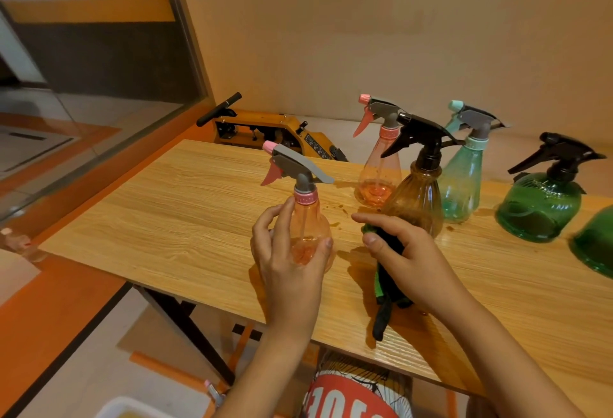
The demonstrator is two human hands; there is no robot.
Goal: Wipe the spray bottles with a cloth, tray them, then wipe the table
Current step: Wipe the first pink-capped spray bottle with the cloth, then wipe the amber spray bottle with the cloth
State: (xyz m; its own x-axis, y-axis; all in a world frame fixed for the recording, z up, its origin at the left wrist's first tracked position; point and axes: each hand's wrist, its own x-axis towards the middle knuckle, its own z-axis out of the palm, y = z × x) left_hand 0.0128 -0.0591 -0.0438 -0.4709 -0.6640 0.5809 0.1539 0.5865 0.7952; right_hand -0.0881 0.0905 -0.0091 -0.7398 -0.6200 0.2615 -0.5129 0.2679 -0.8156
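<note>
We see the left hand (292,265) gripping the pink bottle (310,228) by its body, fingers and thumb curled round it. The bottle is upright over the front part of the worktop (159,218); we cannot tell whether its base touches. The right hand (411,258) clamps the dark, green-edged cloth (386,288) under the thumb. Its index finger is straight and points at the pink bottle without touching it. The cloth hangs down to the worktop.

Behind stand, in a row:
- second pink bottle (378,182)
- brown bottle (419,198)
- teal bottle (462,185)
- green bottle (539,208)

The green bottle bears raised lettering; we cannot read it. The label on the yellow machine (265,127) and the red print on the shirt (351,397) are likewise illegible.
</note>
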